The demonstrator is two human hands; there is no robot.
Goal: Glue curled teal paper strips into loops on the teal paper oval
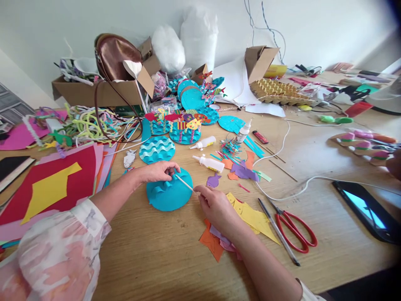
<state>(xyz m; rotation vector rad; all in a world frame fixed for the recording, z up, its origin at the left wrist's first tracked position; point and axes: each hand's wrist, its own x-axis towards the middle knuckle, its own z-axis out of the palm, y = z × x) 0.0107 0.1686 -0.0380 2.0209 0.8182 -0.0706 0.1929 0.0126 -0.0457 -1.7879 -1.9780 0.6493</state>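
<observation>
A round blue paper disc (169,195) with raised wavy strips lies on the wooden table. My left hand (163,170) is at its upper edge, fingers bent onto a wavy blue strip. My right hand (214,202) is closed around the end of a thin pale stick (184,183), whose far tip reaches the strip near my left fingers. Just behind sits another blue disc with light wavy strips (157,149). Two small white glue bottles (210,163) lie to the right of the discs.
Yellow paper pieces (253,215), a pen (278,232) and red-handled scissors (296,230) lie right of my right forearm, with a phone (366,209) beyond. Coloured sheets (78,179) are at left. Behind stand decorated discs and a cardboard box (122,93). Part of another hand (394,165) shows at the right edge.
</observation>
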